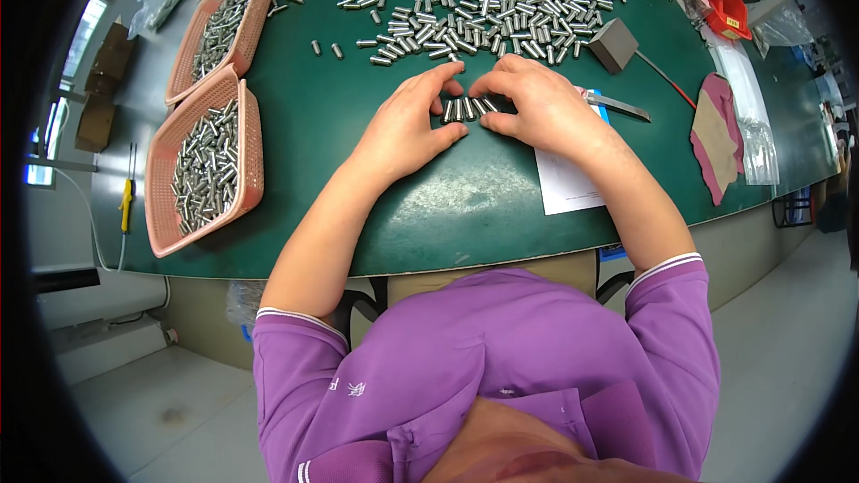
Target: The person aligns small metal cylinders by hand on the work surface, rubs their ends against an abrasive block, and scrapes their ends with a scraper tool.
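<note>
Two bare hands face each other over a green counter (429, 233), bracketing a short row of metal pins (467, 110) set side by side near the middle of the work surface. The left hand (413, 121) curves around the row's left end, its thumb well apart from its fingers. The right hand (530, 107) arches at the opposite end, thumb and fingers likewise parted. Whether any fingertip touches the pins cannot be told.

Just beyond the fingers, a broad pile (510, 18) of similar silver pins spreads across the far side of the counter, most of them lying loose at all angles. A few lie apart at the pile's left edge. To the right of the pile rests a grey block (613, 45), near a thin rod with a red end. A flat metal tool (626, 108) lies just beside the right wrist, and a white sheet (565, 183) shows partly beneath the right forearm.

Farther right are a pink and tan cloth (717, 139), clear plastic (761, 154) and a red bin (723, 13). On the left, two pink baskets stand end to end, the near basket (252, 161) and the far basket (256, 13) both holding more pins. A yellow-handled screwdriver (126, 206) lies beyond them. The worker wears a purple shirt (537, 331) with white-striped sleeves.
</note>
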The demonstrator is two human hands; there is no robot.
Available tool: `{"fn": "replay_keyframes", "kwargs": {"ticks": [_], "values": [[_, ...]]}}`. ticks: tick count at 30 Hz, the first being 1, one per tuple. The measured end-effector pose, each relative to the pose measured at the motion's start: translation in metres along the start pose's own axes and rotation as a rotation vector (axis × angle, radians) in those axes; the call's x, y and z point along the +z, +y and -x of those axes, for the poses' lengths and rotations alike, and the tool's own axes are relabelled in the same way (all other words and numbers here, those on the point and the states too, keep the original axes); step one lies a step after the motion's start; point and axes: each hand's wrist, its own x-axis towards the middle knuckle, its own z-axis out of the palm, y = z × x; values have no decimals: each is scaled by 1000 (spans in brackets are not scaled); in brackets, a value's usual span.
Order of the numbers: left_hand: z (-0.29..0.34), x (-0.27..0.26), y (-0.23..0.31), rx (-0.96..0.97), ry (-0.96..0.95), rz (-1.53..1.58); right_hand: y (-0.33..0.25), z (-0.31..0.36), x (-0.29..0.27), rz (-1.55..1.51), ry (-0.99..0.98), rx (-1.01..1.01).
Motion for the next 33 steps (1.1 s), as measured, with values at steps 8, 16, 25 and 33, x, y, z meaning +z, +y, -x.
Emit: {"fn": "replay_keyframes", "kwargs": {"ticks": [8,16,25,33], "values": [[2,9,-4,6,17,73,-1,-2,1,-76,-37,45],[0,6,1,-74,37,169,5,-7,7,-179,7,37],[-8,3,-13,-153,-11,821,3,-17,10,-362,281,-72],[-8,5,-16,-215,44,921,2,-16,7,-246,298,-189]]}}
